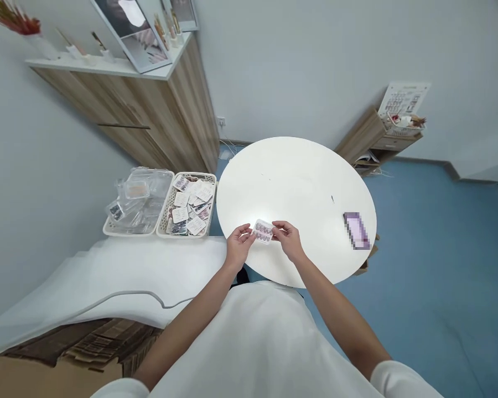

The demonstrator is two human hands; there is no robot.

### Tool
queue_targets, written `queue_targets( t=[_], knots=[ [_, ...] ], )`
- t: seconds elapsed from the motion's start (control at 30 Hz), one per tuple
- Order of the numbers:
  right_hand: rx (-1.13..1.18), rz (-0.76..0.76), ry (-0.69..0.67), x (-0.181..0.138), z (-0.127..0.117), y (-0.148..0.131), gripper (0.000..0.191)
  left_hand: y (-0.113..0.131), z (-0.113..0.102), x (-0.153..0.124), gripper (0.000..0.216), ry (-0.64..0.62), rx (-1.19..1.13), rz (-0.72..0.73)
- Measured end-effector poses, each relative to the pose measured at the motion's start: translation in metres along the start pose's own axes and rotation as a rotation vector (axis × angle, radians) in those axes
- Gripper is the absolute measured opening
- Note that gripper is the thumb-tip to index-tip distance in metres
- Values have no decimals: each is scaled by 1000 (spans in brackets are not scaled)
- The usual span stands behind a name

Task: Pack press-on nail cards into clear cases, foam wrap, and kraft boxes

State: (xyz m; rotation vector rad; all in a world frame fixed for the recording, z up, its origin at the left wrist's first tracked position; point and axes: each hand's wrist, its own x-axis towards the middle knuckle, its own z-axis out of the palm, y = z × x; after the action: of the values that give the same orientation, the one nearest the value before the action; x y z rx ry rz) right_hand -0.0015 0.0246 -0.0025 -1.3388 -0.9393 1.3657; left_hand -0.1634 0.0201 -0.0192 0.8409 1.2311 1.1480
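Observation:
Between my two hands is a small card of press-on nails (263, 231), with two rows of pinkish, patterned nails facing up. My left hand (238, 246) pinches its left edge between thumb and fingers. On the opposite edge, my right hand (287, 239) grips the card the same way. Both hands hold it over the near part of the round white table (299, 166). To the left, a white basket (161, 224) is heaped with similar cards (196, 225), some face down with printed backs.
Beside it, another basket (108, 226) holds clear plastic packaging (143, 196). A purple, pixelated rectangular object (357, 230) lies at the table's right, with a small dark item (332, 199) nearby. A wooden cabinet (149, 116) stands back left; a low shelf unit (382, 141) stands back right.

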Motion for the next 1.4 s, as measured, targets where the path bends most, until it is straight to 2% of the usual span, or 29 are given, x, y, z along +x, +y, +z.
queue_targets(
  t=[0.1,0.27,0.4,0.47,0.6,0.67,0.9,1.1,1.27,1.4],
  knots=[
    [-18,1,18,1,-25,-1,29,0,17,-7,45,-85,85,-41],
    [-3,-16,-41,4,-65,-3,27,1,43,-14,39,-190,199,-137],
    [22,-8,-106,4,-97,-3,30,-4,71,-17,34,-205,223,-183],
    [18,-15,-172,1,-113,-2,36,-8,85,-21,32,-187,216,-199],
    [-85,-24,-379,-7,-144,3,63,-13,106,-29,30,-168,222,-206],
    [-118,-22,-413,-10,-155,6,67,-14,112,-32,29,-184,241,-195],
    [-104,-24,-380,-15,-180,10,64,-11,126,-34,50,-199,360,-77],
    [-103,-15,-348,-22,-191,14,64,-4,138,-31,74,-438,564,2],
    [-108,-15,-369,-26,-193,12,70,-7,140,-30,66,-461,639,120],
    [-145,-20,-368,-28,-192,7,68,-7,137,-33,67,-454,593,92]
  ],
)
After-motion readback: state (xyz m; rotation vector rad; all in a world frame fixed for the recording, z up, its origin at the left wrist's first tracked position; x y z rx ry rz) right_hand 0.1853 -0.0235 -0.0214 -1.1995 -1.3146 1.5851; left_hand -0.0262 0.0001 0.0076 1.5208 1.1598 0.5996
